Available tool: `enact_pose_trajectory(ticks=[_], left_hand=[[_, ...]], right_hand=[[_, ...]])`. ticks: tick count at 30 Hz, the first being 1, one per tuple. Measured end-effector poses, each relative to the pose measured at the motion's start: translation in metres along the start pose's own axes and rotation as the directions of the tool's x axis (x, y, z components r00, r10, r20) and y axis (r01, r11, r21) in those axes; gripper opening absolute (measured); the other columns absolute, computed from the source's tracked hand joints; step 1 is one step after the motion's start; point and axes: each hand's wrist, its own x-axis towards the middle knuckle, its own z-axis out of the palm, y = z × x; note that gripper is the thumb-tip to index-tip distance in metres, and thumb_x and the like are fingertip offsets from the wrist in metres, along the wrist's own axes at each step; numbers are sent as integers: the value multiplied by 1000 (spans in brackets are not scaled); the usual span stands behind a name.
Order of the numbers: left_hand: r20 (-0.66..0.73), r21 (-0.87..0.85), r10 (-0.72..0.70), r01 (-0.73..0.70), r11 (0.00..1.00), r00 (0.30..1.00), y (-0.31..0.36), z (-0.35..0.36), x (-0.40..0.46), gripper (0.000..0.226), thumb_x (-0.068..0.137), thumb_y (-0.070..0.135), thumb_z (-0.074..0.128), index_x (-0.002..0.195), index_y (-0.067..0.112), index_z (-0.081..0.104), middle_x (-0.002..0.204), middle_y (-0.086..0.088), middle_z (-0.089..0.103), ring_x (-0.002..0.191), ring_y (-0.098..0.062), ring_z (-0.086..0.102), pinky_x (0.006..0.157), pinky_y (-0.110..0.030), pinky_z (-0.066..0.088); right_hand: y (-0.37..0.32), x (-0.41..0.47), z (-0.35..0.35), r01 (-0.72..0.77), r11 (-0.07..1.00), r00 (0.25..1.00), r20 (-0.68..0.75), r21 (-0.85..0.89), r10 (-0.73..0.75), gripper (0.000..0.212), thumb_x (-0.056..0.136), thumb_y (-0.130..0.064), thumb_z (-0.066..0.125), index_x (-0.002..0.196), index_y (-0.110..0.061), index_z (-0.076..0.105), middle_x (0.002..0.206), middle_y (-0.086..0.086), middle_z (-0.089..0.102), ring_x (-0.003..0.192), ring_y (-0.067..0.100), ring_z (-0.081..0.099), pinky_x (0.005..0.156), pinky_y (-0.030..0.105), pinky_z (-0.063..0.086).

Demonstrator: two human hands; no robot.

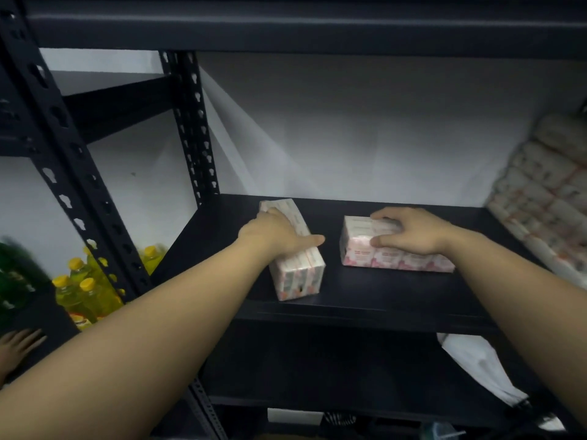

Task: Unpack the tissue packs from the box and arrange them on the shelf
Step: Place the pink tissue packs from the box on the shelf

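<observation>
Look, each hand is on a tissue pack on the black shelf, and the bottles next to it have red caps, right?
Nearly. The head view shows the left hand and right hand each on a tissue pack on the black shelf, but the bottles have yellow caps, not red.

yellow-capped bottles (83,289) of yellow liquid stand packed together on a lower level at the left, behind a black perforated upright post (68,173). dark green bottles (14,281), blurred, sit just left of them. a second slotted post (195,128) rises further back against the white wall (365,128). a white plastic bag (476,366) lies below at the right. someone else's hand (17,349) rests flat at the far left edge.
</observation>
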Motion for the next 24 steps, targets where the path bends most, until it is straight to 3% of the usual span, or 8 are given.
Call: enact_pose_trajectory(ticks=[4,7,9,13,16,20,22,24], left_hand=[[27,-9,49,-49,999,998,3,-9,11,117,67,74,71,157,11,29,138,-11,52,116,-31,60,95,-41,55],[94,70,118,-124,990,989,-7,-21,15,108,65,67,69,159,38,24,145,-11,36,134,-37,39,105,-50,46],[155,82,127,-141,987,980,-9,-29,15,105,69,56,74,158,52,18,148,-10,30,141,-37,30,109,-55,41],[169,174,156,-185,967,973,1,-33,14,103,78,40,76,162,33,17,152,-10,32,140,-35,34,110,-52,42],[95,166,120,-134,977,988,13,-17,17,100,82,58,71,161,19,22,153,-13,36,135,-36,44,107,-48,46],[-44,151,100,-93,984,994,21,10,27,107,82,79,59,159,13,26,153,-15,37,135,-38,45,109,-51,45],[-82,162,147,-132,978,986,19,16,31,102,84,76,59,157,13,27,151,-15,38,134,-37,47,108,-52,46],[-102,169,198,-180,969,975,14,16,34,96,86,72,60,157,16,28,150,-12,41,131,-35,50,105,-51,48]], right_hand=[[15,-6,2,-6,1000,999,-45,2,6,74,83,-67,72,147,-35,52,147,-8,55,130,20,52,100,33,42],[16,-8,3,-56,998,995,-89,-36,53,72,77,-75,70,136,-36,59,132,-7,63,115,20,59,96,39,50],[14,-9,0,-128,988,986,-120,-84,118,69,71,-83,67,121,-35,61,114,-9,65,98,17,61,84,41,55],[12,-8,-4,-267,956,949,-205,-117,240,77,65,-89,62,105,-23,58,93,-6,62,81,16,60,67,36,52],[12,-11,-7,-359,927,919,-214,-112,330,76,70,-88,57,105,-21,49,93,-3,61,79,18,61,60,33,47],[19,-18,-11,-441,897,886,-166,-20,432,67,86,-80,53,92,-14,62,72,0,72,59,18,71,56,30,50],[23,-22,-12,-446,892,884,-190,-73,427,66,89,-79,48,96,-14,61,76,-1,71,64,18,70,61,32,52],[31,-22,-13,-359,917,917,-251,-176,311,62,87,-80,48,111,-23,55,90,-4,67,79,18,65,69,35,53]])
